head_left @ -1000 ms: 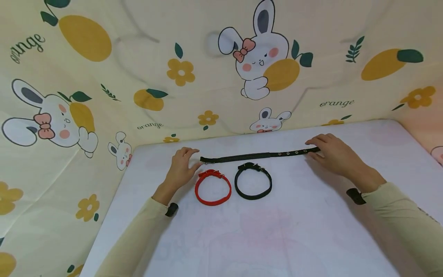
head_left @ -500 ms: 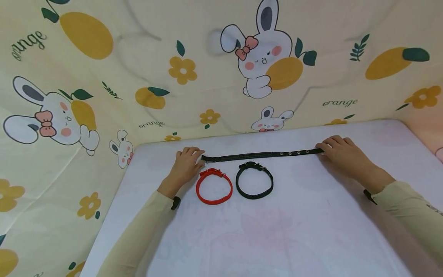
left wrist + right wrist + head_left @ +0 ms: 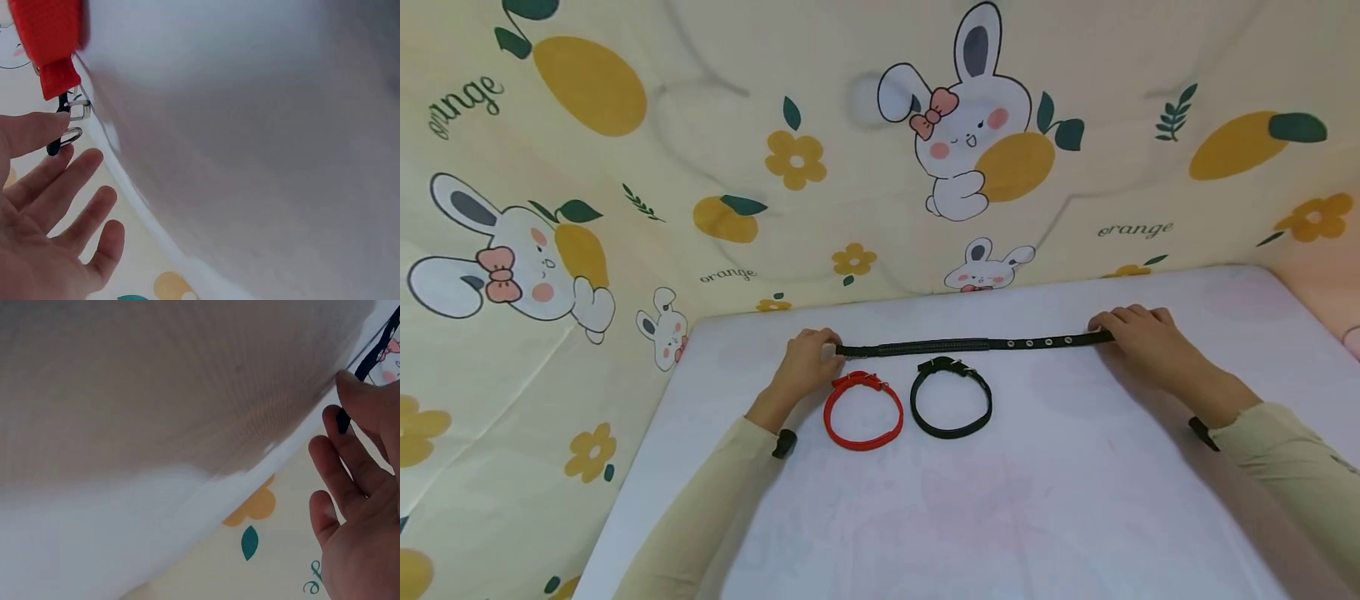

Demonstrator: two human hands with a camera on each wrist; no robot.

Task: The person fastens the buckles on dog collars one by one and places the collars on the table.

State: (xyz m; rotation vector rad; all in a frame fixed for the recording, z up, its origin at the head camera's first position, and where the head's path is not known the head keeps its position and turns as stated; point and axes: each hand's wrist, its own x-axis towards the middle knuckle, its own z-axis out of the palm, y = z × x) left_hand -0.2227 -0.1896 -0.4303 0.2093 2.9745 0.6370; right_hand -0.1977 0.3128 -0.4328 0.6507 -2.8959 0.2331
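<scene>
A black pet collar [image 3: 932, 347], unbuckled, stretches straight across the back of the table. At its left end my left hand [image 3: 805, 364] pinches it beside the metal buckle [image 3: 80, 111], thumb against index finger, the other fingers spread in the left wrist view. My right hand [image 3: 1150, 346] pinches the tip past the row of eyelets; the right wrist view has the black tip [image 3: 343, 421] between thumb and index finger. In front of the strap, a red collar [image 3: 862, 446] and a second black collar [image 3: 951, 433] lie side by side, each buckled into a ring.
The white-covered table [image 3: 970, 517] backs onto a cream cloth wall [image 3: 850, 208] printed with rabbits and oranges. The red collar sits close below my left hand. The table's back edge runs just behind the strap.
Both hands have closed their fingers on the ends of the straight black collar. My right hand has moved slightly right, and the strap's tip with it. The two ringed collars stay put.
</scene>
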